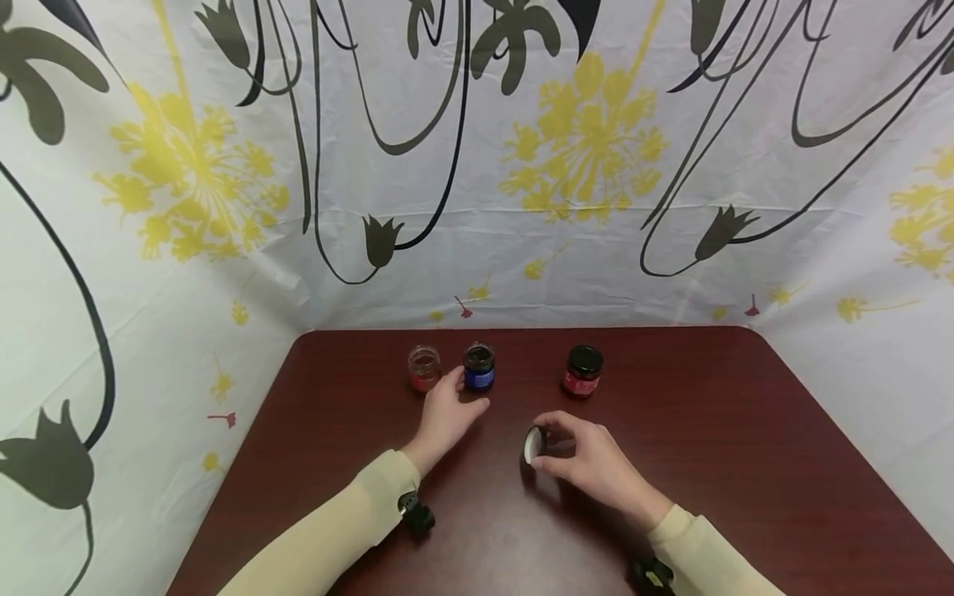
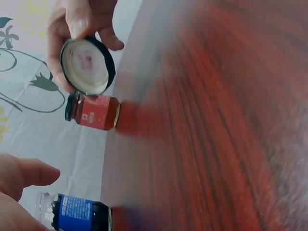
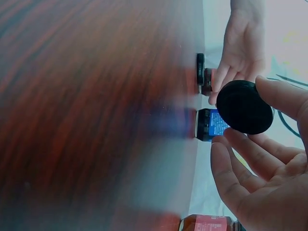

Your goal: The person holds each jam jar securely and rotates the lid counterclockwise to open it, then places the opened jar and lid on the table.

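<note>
Nearest us, our right hand (image 1: 596, 468) pinches one black lid (image 1: 533, 445) between thumb and fingertips, held on edge just above the brown table (image 1: 745, 463). Further out, our left hand (image 1: 445, 416) lies relaxed with fingers loose, holding nothing, just beside the open blue-labelled jar (image 1: 479, 367). We count three jars along the far edge: that one, an open red-labelled jar (image 1: 424, 368) and a lidded red-labelled jar (image 1: 583, 372)
</note>
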Available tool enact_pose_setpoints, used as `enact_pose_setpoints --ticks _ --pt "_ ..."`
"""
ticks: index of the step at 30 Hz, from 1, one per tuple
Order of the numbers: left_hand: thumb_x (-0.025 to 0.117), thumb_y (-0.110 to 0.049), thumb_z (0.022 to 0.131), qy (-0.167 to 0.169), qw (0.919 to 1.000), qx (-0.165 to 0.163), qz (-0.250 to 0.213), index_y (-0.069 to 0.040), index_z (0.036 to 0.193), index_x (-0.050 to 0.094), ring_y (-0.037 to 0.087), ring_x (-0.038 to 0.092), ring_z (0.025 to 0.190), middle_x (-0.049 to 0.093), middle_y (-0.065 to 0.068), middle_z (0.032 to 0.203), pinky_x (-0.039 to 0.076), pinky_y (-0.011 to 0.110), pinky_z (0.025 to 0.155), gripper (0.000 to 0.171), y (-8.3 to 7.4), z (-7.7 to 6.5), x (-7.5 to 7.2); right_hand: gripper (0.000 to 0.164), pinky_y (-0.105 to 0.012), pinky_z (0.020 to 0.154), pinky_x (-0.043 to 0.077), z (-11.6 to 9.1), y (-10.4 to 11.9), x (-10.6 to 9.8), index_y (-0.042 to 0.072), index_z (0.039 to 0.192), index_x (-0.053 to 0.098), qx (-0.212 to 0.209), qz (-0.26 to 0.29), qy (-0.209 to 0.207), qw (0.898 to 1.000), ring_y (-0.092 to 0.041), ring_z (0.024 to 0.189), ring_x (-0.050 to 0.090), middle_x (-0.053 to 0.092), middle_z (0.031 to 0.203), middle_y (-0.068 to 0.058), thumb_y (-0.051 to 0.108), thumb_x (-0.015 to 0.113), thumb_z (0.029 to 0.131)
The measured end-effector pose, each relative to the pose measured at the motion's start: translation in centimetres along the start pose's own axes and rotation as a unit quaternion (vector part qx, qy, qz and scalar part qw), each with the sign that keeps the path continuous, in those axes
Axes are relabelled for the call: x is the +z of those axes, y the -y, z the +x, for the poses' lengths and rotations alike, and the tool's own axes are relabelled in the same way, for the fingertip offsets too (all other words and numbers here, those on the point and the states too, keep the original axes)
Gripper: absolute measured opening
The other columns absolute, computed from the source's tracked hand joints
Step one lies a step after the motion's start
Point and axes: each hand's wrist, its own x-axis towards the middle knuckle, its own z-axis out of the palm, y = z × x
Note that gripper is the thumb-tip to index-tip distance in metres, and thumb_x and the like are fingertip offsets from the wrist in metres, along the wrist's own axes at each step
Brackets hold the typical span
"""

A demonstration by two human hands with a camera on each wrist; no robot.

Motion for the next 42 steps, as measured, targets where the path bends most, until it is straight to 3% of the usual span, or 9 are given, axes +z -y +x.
enact_pose_setpoints --ticks 8,18,31,36,42 --pt "0.080 -0.019 0.087 -0.004 0.9994 0.019 -0.030 -0.002 0.143 0.053 0.030 0.059 0.124 0.058 0.014 0.140 0.049 0.043 0.100 0.064 -0.6 -1.3 -0.2 0.048 -0.030 0.079 0.055 0.5 -0.1 0.2 0.023 0.123 0.067 0.000 0.002 0.003 1.000 -0.007 0.095 0.069 0.069 0.108 0.012 0.029 0.087 0.080" --pt "0.078 -0.016 0.089 0.003 0.9955 0.047 -0.082 0.000 0.140 0.055 0.029 0.056 0.127 0.059 0.016 0.136 0.046 0.039 0.103 0.058 -1.4 -3.0 -0.9 0.048 -0.036 0.082 0.055 1.9 0.2 0.7 0.020 0.124 0.067 0.015 -0.004 0.018 1.000 -0.006 0.095 0.068 0.070 0.106 0.011 0.030 0.086 0.081" --pt "0.079 -0.022 0.090 -0.010 0.9943 0.046 -0.096 -0.003 0.137 0.058 0.029 0.059 0.124 0.062 0.015 0.135 0.046 0.048 0.102 0.055 -1.0 -4.3 -1.8 0.049 -0.032 0.082 0.054 3.2 -0.1 1.5 0.013 0.124 0.069 0.007 -0.012 0.015 1.000 -0.006 0.094 0.067 0.070 0.107 0.009 0.027 0.086 0.080" --pt "0.080 -0.024 0.089 -0.017 0.9934 0.057 -0.098 -0.009 0.135 0.061 0.028 0.061 0.121 0.064 0.009 0.131 0.047 0.048 0.102 0.052 -0.8 -4.8 -2.2 0.048 -0.033 0.083 0.054 3.7 -0.2 1.7 0.014 0.123 0.071 0.004 -0.031 0.009 0.999 -0.003 0.095 0.066 0.071 0.106 0.010 0.028 0.087 0.080" --pt "0.082 -0.023 0.086 -0.023 0.9947 0.047 -0.088 -0.016 0.133 0.062 0.023 0.063 0.118 0.066 0.003 0.128 0.048 0.044 0.101 0.051 -0.7 -5.6 -2.7 0.048 -0.033 0.082 0.054 4.3 -0.4 1.8 0.014 0.122 0.071 0.009 -0.029 0.008 1.000 -0.003 0.093 0.066 0.071 0.104 0.010 0.027 0.087 0.079"
